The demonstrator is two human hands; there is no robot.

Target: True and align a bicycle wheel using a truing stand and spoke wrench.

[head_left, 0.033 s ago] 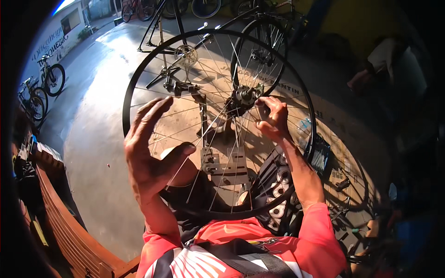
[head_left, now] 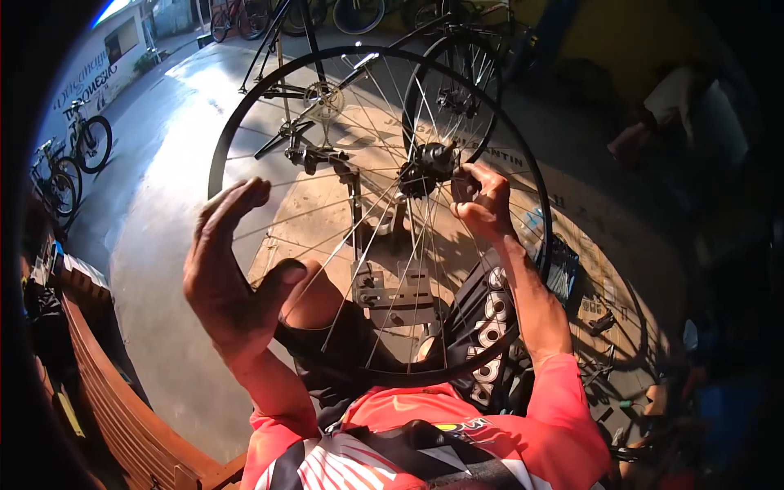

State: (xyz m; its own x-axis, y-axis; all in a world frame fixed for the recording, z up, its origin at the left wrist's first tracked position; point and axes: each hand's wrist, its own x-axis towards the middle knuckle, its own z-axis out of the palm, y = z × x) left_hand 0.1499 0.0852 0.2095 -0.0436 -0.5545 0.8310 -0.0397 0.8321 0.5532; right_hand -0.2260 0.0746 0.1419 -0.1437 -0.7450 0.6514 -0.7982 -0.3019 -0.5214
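Observation:
A bicycle wheel with a black rim [head_left: 535, 175] and thin spokes stands in front of me, over my lap. Its dark hub [head_left: 425, 169] lies near the middle of the view. Close against the hub's right end, my right hand [head_left: 483, 202] has its fingers curled in a pinch on the axle end; the fingertips are partly hidden. My left hand [head_left: 233, 273] is held up over the left part of the rim, thumb and fingers wide apart, with nothing in it. Behind the spokes is a metal stand [head_left: 396, 298] with a slotted plate, between my knees.
A bicycle frame with a chainring [head_left: 324, 100] and another wheel [head_left: 452, 94] stand beyond. Bikes [head_left: 91, 140] line the left wall. A brown slatted bench [head_left: 114, 392] is at lower left. Tools and small parts [head_left: 603, 322] lie on the floor at right.
My left hand has moved left and a little down, away from the spokes. The wheel has shifted slightly left and its hub has turned a little. My right hand stays beside the hub.

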